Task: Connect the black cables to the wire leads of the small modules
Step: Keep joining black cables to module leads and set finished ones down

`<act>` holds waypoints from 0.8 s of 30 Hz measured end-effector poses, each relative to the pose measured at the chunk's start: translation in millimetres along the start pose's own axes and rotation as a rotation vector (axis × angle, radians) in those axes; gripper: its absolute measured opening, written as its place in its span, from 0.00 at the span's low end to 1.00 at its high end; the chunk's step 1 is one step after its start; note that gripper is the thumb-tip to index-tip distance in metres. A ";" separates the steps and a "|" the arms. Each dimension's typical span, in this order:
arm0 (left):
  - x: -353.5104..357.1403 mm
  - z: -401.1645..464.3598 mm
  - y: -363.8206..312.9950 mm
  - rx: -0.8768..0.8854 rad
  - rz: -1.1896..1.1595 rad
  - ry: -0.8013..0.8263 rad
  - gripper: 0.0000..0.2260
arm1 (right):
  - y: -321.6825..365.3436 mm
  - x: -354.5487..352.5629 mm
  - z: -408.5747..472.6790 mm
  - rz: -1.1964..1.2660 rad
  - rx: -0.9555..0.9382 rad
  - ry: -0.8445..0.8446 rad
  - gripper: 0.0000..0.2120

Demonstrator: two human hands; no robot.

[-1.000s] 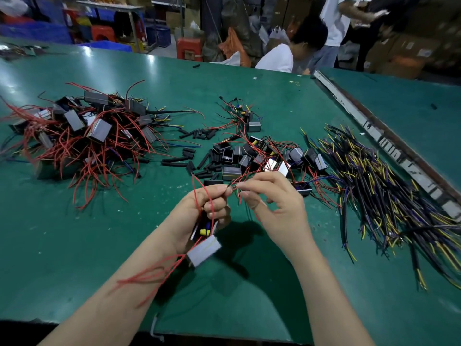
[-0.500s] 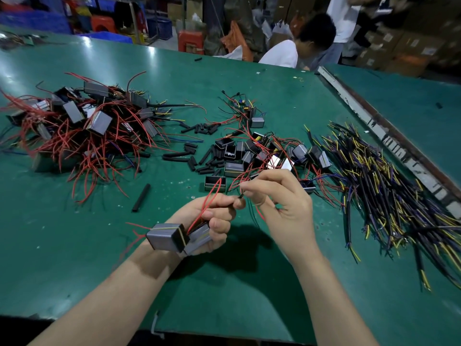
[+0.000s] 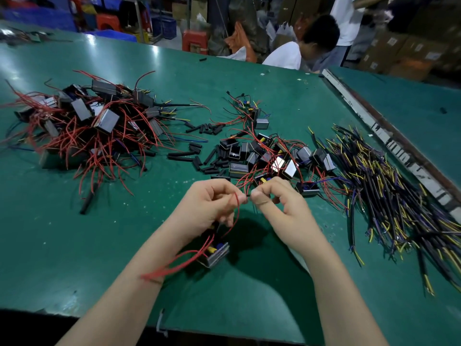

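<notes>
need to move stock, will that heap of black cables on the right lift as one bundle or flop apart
The black cables probably flop: they lie bent and splayed. Nothing visibly ties them, so strands would likely slide out. Their crossing may drag neighbours along.

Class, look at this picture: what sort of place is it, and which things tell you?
Most likely a small electronics assembly workshop: heaps of modules with red leads and a cable pile cover a green bench, with cartons stacked behind.

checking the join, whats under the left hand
Below the left hand hangs a small module with red leads running up to the fingertips. The palm covers the wiring between them.
</notes>
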State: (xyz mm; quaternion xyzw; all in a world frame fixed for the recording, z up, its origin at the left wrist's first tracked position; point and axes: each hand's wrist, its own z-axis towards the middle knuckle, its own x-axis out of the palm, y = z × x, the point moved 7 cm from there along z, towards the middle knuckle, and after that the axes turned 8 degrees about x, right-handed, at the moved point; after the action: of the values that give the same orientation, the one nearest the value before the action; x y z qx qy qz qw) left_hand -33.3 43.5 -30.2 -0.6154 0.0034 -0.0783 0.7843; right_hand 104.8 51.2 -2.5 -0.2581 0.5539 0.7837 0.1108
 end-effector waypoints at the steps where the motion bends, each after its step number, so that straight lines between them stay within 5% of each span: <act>1: -2.9 -0.4 -1.7 0.069 0.160 -0.001 0.09 | -4.2 2.0 1.5 0.003 0.055 0.026 0.10; 6: 1.5 -10.0 -24.7 0.514 0.791 -0.076 0.05 | -25.4 10.6 3.9 0.225 0.323 0.102 0.12; 10: 2.6 -11.4 -22.2 0.532 0.849 -0.085 0.06 | -34.3 13.3 3.1 0.367 0.418 0.063 0.13; 13: -11.4 -0.7 -9.1 0.254 0.490 -0.132 0.06 | -33.0 14.8 6.7 0.318 0.369 0.027 0.10; 19: -46.5 11.7 16.3 -0.138 -0.679 -0.443 0.04 | -26.0 7.2 19.5 0.146 0.240 -0.024 0.03; 24: -37.0 16.6 23.1 -0.196 -0.900 -0.366 0.04 | -18.8 17.5 39.4 -0.182 0.177 0.059 0.03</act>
State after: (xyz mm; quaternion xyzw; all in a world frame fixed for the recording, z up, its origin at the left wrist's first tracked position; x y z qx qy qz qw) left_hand -65.4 69.5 -51.9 -0.6304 -0.3932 -0.2991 0.5988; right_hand 87.6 92.5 -16.9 -0.3196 0.5981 0.7107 0.1873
